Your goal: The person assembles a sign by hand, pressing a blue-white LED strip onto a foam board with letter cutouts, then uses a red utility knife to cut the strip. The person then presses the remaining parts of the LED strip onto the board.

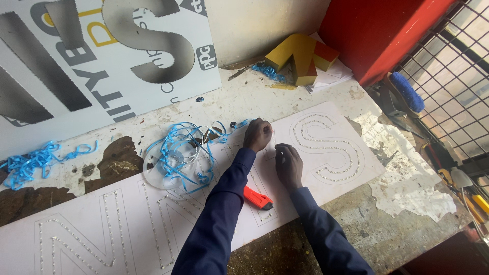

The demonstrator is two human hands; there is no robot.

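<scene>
White letter panel (pixel 326 153) under both hands (pixel 275 150)

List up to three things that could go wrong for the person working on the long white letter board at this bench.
1. The orange utility knife lies right by the left forearm; a shift could knock it or nick the sleeve.
2. The blue strip tangle beside the left hand might snag the fingers.
3. The white board sits close to the bench edge; pressure from the right hand may shift it.
</scene>
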